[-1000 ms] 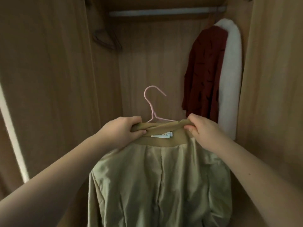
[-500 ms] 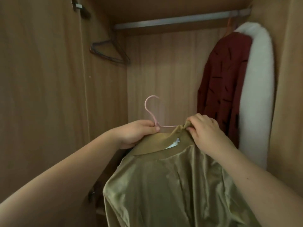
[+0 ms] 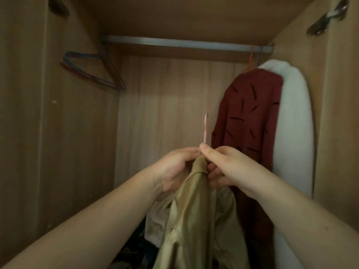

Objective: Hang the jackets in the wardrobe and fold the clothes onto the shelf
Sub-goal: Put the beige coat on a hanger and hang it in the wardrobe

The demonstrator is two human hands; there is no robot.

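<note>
Head view: you are holding the tan jacket at centre, left hand and right hand both pinching its collar under the pink hook, which is well below the rail. At 2 o'clock, a red jacket and white one are already hanging. Hooking on and folding are, I judge, still ahead.

A metal rail spans the top of the wooden wardrobe. Empty hangers hang at its left end. At its right end hang a dark red jacket and a white garment, touching each other.
</note>
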